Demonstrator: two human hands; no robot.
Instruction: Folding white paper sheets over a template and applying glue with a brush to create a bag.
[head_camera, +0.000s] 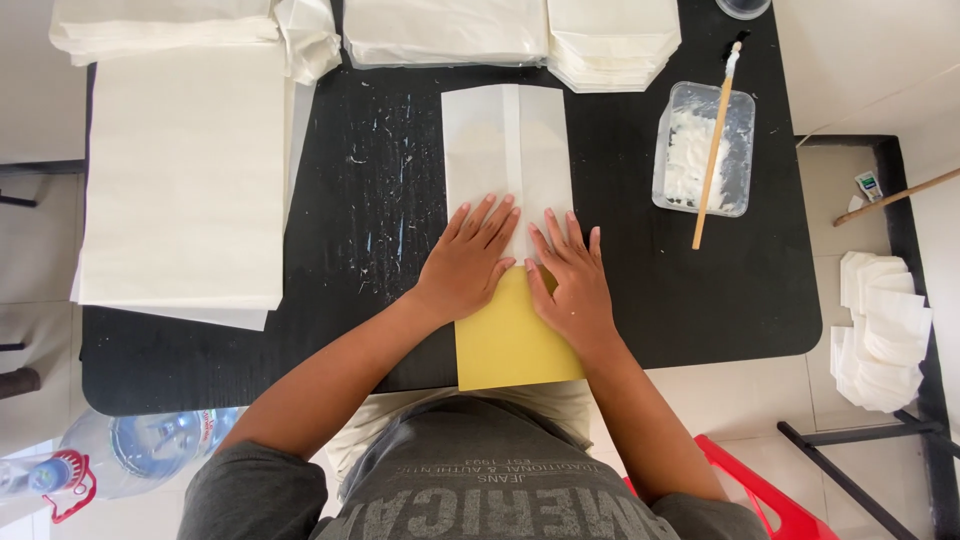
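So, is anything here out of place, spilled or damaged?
The black table carries white smears and scratches left of the folded white paper. The brush lies across the paste tub, its handle overhanging. Both hands, left hand and right hand, press flat.

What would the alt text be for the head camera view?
Seen from above, a left hand and right hand press flat on a folded white paper sheet over a yellow board on a black table, beside a paste tub and brush.

bright even daylight | soft faint shadows | sharp focus | slight wide-angle edge bend
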